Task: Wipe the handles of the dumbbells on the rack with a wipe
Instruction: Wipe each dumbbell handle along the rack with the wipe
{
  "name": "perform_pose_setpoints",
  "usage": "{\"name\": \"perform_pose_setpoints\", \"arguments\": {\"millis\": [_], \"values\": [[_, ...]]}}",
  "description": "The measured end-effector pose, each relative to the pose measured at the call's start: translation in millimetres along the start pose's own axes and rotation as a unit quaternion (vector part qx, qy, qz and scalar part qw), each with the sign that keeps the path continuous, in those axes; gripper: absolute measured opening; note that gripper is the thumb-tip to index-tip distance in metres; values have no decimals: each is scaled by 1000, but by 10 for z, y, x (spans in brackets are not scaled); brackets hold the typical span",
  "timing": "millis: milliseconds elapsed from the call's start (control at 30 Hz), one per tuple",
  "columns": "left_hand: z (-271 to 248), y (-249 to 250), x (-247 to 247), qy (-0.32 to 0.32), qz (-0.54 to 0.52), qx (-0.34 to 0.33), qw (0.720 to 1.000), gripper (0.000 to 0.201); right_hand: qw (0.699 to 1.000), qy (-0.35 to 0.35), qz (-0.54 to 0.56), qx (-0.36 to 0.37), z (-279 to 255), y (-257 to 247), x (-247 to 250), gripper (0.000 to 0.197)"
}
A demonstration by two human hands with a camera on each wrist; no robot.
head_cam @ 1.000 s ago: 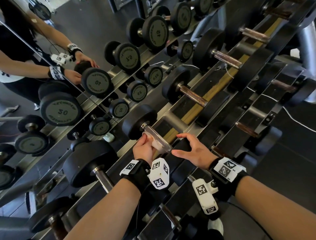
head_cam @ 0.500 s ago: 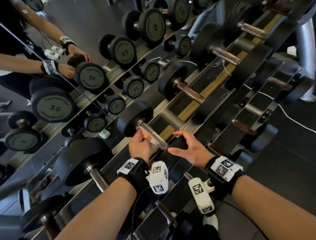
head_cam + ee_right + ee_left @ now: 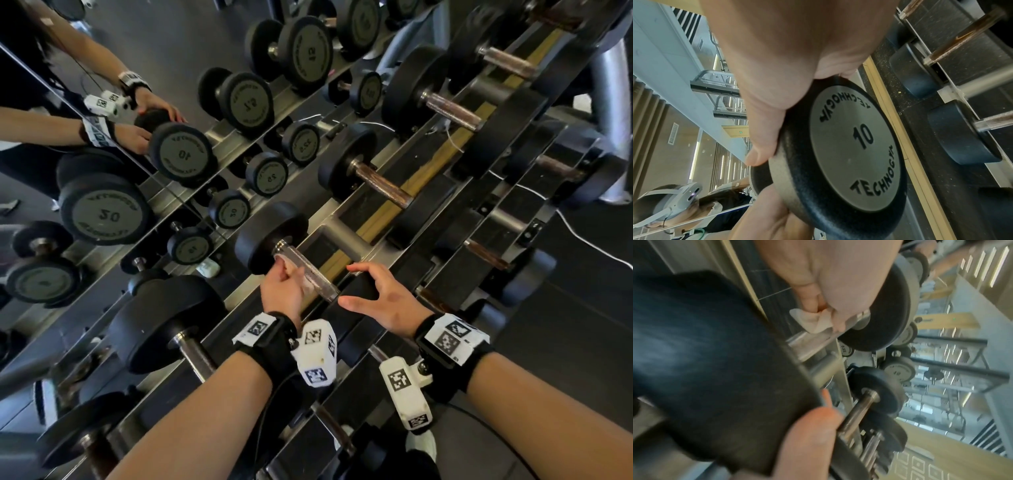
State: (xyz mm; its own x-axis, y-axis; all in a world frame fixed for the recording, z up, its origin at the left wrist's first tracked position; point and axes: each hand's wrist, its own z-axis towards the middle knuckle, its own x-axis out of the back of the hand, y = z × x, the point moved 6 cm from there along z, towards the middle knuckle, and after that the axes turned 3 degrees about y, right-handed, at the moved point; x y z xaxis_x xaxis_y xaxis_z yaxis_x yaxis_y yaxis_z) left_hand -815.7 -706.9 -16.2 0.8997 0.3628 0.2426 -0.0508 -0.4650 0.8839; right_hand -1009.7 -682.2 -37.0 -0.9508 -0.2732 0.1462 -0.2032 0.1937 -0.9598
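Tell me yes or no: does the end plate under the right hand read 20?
No, the end plate that the right hand grips by its rim is stamped 10.

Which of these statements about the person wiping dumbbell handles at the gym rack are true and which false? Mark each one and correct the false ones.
1. The left hand presses a crumpled white wipe against the silver metal handle of a dumbbell. True.
2. The right hand also holds a wipe. False: it grips the black round end weight of the same dumbbell and holds no wipe.
3. The end weight under the right hand is marked 10. True.
4. The dumbbell being wiped has been lifted off the steel rack. False: it lies across the rack, in line with the others.
5. The neighbouring dumbbell's handle looks brownish. True.
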Motion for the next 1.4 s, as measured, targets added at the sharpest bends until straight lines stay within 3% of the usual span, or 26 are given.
{"name": "perform_pose_setpoints", "arguments": {"millis": [167,400,500,633,967,1167,1300,1400], "values": [[-241,-279,-50,-102,17,62,993,36,1000,5,-3,7,-7,-13,5,65],[103,37,39,0,4,35,999,49,1000,9,-4,2,-12,-27,12,76],[-112,-54,-65,-27,14,33,999,52,1000,9,1,4,-15,-35,-1,71],[-272,-172,-77,-102,-44,89,990,55,1000,4,-4,2,-25,-47,-1,63],[-142,-25,-109,-73,-32,76,994,70,1000,1,-7,-13,-55,-108,4,63],[-340,-110,-21,-138,-55,104,983,59,1000,2,-11,-13,-51,-123,8,62],[-182,102,-19,-93,-81,65,990,52,1000,0,-11,-13,-40,-84,13,61],[-207,127,-56,-70,-2,18,997,44,1000,9,-18,-4,-30,-60,15,61]]}}
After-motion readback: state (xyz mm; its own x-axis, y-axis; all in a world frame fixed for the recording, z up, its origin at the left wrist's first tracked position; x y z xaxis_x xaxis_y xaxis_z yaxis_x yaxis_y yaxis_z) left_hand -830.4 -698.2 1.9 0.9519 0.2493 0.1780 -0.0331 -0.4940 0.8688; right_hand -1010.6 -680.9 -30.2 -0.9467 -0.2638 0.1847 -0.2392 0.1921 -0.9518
